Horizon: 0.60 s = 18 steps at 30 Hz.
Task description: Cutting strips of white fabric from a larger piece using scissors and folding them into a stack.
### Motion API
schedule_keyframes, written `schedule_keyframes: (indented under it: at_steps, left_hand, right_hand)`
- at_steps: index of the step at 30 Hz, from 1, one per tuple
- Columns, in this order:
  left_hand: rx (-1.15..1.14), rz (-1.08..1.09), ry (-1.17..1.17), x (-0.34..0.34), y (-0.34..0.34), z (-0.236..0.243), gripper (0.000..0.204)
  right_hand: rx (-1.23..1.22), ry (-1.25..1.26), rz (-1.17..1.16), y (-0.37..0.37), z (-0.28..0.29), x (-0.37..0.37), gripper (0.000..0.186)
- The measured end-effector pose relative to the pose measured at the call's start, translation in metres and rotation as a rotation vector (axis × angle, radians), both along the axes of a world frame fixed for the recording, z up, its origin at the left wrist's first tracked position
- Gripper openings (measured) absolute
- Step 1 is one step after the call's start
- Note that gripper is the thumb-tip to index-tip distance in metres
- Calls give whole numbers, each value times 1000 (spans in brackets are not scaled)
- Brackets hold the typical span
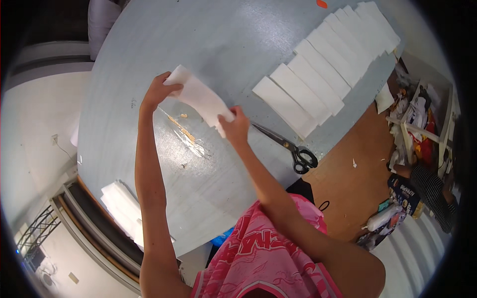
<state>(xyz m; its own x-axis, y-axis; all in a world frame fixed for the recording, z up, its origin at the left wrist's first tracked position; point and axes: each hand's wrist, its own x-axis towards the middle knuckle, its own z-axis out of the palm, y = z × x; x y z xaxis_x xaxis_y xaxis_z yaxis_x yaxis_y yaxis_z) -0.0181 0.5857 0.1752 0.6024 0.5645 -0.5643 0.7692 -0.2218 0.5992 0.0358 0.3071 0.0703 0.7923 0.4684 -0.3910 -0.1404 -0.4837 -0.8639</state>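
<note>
A white folded strip (200,95), of cloth or paper, is stretched between my two hands just over the table. My left hand (160,90) pinches its far left end, thumb on top. Its near right end is gripped by my right hand (235,124). The strip bends a little along its length. Black-handled scissors (290,149) lie to the right of my right hand, blades pointing toward it. Beyond them, a long row of overlapping white pieces (303,92) runs toward the far right.
A stack of white pieces (122,208) rests at the table's left edge. Tan and whitish scraps or marks (184,130) show on the grey-blue table (223,44). An orange piece (322,4) sits at the far edge. On the right, a shelf of fabrics (422,119) stands near a person in striped clothing (431,191).
</note>
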Motion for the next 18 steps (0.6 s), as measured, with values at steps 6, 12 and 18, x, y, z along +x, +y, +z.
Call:
schedule_keyframes:
  at_steps: [6,12,18]
  left_hand:
    - [-207,-119,-270,50,-101,57,43]
    - [-253,-88,-306,116,-202,28,49]
    - [-211,-131,-267,144,-207,-90,56]
  right_hand:
    - [149,226,-28,-134,34,61,43]
    - [246,341,-378,-246,64,122,39]
    - [112,93,-391,-260,2,149,56]
